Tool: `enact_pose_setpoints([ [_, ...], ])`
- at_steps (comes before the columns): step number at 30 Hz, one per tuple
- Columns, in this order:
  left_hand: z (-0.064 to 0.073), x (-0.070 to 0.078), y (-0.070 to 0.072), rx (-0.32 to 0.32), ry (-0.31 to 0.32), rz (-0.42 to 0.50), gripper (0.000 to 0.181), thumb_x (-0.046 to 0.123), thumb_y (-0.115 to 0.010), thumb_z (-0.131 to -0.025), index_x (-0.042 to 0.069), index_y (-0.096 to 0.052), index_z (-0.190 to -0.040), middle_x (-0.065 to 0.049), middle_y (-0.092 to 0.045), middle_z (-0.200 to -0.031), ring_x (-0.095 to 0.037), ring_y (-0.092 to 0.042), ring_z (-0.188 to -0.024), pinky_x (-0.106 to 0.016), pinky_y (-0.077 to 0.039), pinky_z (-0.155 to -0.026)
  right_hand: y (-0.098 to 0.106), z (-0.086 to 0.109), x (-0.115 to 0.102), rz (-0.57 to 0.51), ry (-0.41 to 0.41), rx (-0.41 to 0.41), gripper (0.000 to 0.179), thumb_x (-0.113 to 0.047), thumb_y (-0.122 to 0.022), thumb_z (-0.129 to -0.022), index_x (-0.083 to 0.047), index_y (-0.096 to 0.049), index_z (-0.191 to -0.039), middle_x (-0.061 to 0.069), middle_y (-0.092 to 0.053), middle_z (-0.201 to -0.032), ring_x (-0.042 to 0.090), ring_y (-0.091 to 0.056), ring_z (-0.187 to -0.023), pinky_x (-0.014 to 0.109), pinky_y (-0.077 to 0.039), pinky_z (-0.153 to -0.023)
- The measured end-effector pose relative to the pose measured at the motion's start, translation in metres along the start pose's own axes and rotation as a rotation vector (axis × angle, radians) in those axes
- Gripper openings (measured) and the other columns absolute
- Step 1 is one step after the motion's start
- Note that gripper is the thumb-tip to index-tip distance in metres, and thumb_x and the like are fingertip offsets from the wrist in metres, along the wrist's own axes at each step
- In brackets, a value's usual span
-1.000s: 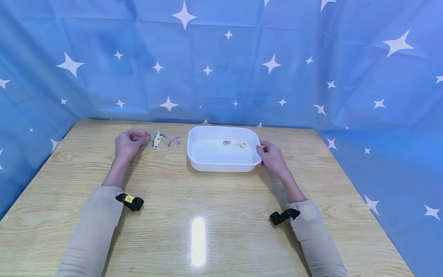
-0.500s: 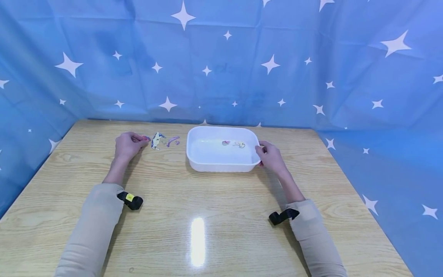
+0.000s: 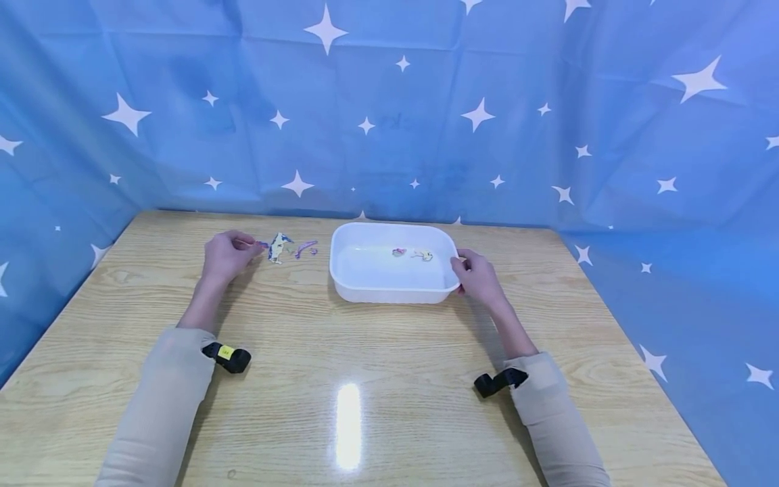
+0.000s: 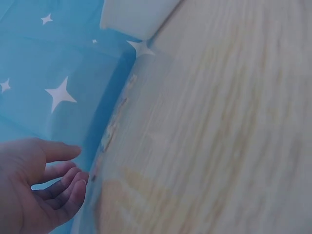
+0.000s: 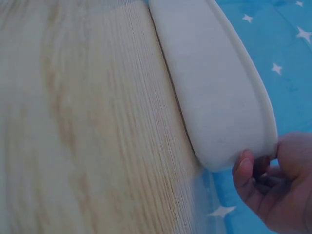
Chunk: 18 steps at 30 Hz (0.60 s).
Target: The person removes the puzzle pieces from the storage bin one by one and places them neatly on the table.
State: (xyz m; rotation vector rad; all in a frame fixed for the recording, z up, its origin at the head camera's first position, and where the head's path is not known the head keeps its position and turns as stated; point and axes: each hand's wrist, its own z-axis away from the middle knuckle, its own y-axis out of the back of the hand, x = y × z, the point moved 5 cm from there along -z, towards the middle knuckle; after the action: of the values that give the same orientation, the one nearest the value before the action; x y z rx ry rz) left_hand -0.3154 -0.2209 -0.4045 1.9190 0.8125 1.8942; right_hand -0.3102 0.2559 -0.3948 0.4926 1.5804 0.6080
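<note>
At the far left of the table, my left hand (image 3: 226, 257) has its fingertips at a small red-and-blue flat piece (image 3: 262, 243), mostly hidden by the fingers. In the left wrist view the left hand (image 4: 46, 183) has loosely bent fingers, with a gap between thumb and fingers. Just right of it lie a cream-and-blue flat cut-out piece (image 3: 278, 248) and a thin purple piece (image 3: 305, 247). My right hand (image 3: 477, 276) grips the right rim of a white plastic basin (image 3: 389, 295). A pink piece (image 3: 398, 251) and a pale yellow piece (image 3: 422, 255) lie inside the basin.
The wooden table (image 3: 292, 379) runs back to a blue curtain (image 3: 389, 149) with white stars. Black wrist cameras are strapped at both cuffs. A bright light reflection (image 3: 349, 426) shows on the tabletop near the front.
The red-and-blue piece has shifted slightly toward the front right and turned under the left fingertips. My right hand keeps its grip on the basin, which stays in place.
</note>
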Motion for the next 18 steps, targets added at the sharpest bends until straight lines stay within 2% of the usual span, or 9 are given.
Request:
enact_pose_setpoints([
  [3,0.003,0.007,0.000,-0.009,-0.021,0.035,0.036,0.020,-0.067,-0.097,-0.007,-0.063,-0.120,-0.023,-0.063,-0.108,-0.030,-0.062,-0.091,-0.022,-0.049,-0.064,0.000,0.000,0.001,0.006,0.000,0.003,0.043,-0.020,-0.048,-0.107,0.007,-0.050,-0.140,0.017,-0.060,-0.078,0.022,-0.060,-0.055,0.033,-0.054,-0.052],
  [8,0.004,0.024,-0.004,-0.016,-0.054,0.100,0.037,0.022,-0.069,-0.096,-0.005,-0.063,-0.120,-0.017,-0.063,-0.105,-0.022,-0.058,-0.090,-0.020,-0.049,-0.070,0.000,0.000,0.000,0.013,0.009,0.001,0.043,-0.021,-0.048,-0.107,0.007,-0.051,-0.139,0.019,-0.061,-0.080,0.023,-0.061,-0.055,0.036,-0.055,-0.052],
  [13,0.006,0.047,-0.013,-0.008,-0.168,0.130,0.032,0.018,-0.070,-0.095,-0.006,-0.066,-0.115,-0.017,-0.065,-0.099,-0.019,-0.061,-0.087,-0.016,-0.049,-0.071,0.000,0.000,-0.002,0.012,0.012,0.000,0.042,-0.020,-0.047,-0.107,0.007,-0.052,-0.139,0.021,-0.061,-0.081,0.027,-0.063,-0.056,0.035,-0.055,-0.051],
  [18,0.009,0.068,-0.029,-0.034,-0.274,0.187,0.029,0.014,-0.070,-0.094,-0.007,-0.067,-0.114,-0.019,-0.067,-0.098,-0.022,-0.064,-0.087,-0.015,-0.050,-0.073,0.000,0.001,-0.003,0.014,0.009,-0.003,0.043,-0.019,-0.047,-0.107,0.008,-0.051,-0.140,0.022,-0.061,-0.082,0.028,-0.063,-0.057,0.036,-0.056,-0.052],
])
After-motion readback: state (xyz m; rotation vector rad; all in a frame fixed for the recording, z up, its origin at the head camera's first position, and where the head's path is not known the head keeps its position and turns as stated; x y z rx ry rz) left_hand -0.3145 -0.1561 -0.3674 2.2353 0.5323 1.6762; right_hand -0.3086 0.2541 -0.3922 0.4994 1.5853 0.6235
